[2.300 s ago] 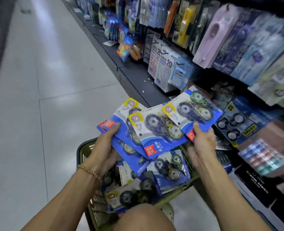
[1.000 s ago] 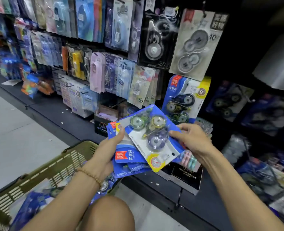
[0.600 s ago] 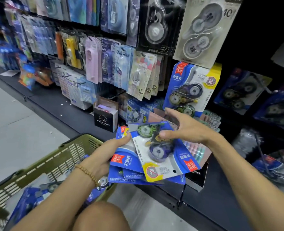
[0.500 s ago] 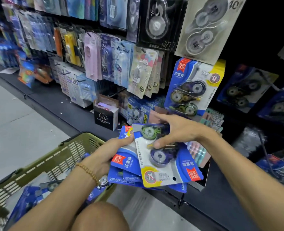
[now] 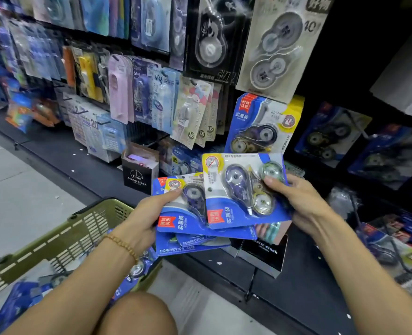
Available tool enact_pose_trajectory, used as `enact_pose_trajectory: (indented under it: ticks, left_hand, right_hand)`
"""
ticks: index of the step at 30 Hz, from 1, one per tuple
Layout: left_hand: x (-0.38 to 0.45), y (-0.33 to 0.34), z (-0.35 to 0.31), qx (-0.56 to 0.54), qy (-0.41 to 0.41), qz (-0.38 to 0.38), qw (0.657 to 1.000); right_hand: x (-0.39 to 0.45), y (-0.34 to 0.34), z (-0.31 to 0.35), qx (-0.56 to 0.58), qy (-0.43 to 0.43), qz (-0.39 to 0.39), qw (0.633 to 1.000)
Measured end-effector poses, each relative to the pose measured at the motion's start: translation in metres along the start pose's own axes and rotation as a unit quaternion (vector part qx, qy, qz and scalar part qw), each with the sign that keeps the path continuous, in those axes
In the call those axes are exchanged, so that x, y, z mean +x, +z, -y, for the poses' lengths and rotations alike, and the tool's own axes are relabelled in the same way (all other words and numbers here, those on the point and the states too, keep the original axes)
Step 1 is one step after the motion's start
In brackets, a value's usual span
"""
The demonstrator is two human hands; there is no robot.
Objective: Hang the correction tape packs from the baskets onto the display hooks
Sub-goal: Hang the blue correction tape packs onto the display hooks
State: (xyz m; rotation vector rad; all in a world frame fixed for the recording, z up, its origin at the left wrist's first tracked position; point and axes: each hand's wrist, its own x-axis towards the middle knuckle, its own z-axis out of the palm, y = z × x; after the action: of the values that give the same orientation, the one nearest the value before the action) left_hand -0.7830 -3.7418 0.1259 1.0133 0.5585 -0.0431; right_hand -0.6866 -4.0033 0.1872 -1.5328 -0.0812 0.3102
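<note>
Head view: packs (image 5: 18,303) in basket (image 5: 62,240)

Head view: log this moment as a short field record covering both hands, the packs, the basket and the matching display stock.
left hand: grips fanned stack of packs
right hand: grips top pack, thumb on its blister
basket: green, lower left, more packs inside
hung matching packs: on display above the hands
step: no held pack on a hook yet
</note>
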Motion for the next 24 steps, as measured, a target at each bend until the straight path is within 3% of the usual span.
enact_pose_trajectory:
  ticks: [4,9,24]
  left_hand:
    - [-0.006,0.017,-0.009,0.004,0.012,0.002,1.000]
    - [-0.013,0.036,-0.029,0.004,0.045,0.019,0.999]
    - [-0.027,0.034,-0.021,-0.018,0.047,-0.023,0.998]
  right_hand:
    - [-0.016,-0.007,0.008,0.068,-0.103,-0.074,0.990]
    - [-0.024,-0.019,0.027,0.147,-0.204,-0.178,0.951]
    - [-0.005,0.014,0.035,0.154,-0.258,-0.294,0.907]
